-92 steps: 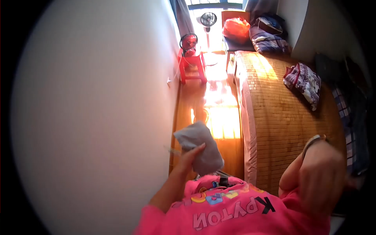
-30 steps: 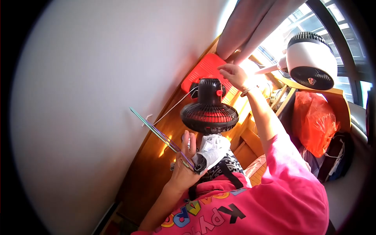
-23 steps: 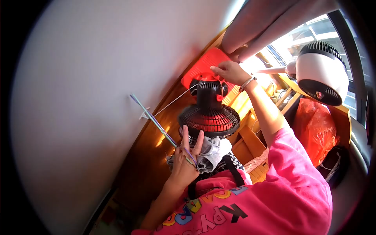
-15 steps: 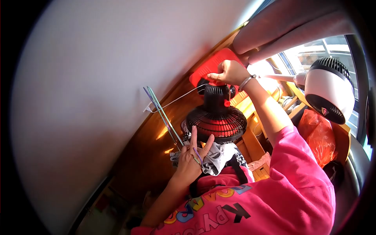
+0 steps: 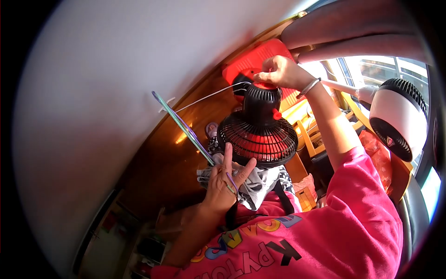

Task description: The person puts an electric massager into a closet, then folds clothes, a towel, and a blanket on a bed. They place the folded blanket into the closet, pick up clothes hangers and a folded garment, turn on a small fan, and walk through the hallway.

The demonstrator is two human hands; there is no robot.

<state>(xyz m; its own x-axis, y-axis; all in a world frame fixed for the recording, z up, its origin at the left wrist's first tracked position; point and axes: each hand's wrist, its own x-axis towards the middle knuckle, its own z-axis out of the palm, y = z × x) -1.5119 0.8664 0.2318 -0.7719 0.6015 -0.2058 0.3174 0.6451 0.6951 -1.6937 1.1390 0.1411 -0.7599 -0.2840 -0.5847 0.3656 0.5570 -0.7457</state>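
Observation:
My right hand [image 5: 281,73] is closed, its fingers pinching at the red top of the motor housing of a black and red fan [image 5: 261,104]. The fan's round grille [image 5: 258,142] faces down toward me. Below it, my left hand [image 5: 222,186] holds thin green and purple wire hangers [image 5: 182,125], which stick out to the upper left. Two of its fingers stretch out, with tips at the grille's edge. A grey cloth [image 5: 258,188] hangs bunched beside that hand, over my lap.
A red base [image 5: 232,69] lies behind the fan, with a white cord [image 5: 204,102] running left along the wall. At right stands a white and black fan [image 5: 395,116] near the window. A red plastic bag [image 5: 375,156] and wooden furniture [image 5: 311,139] are beside my right arm.
The view has shifted slightly. The black fan appears lower against its red base, and the hangers have swung further left. Both hands keep about the same hold.

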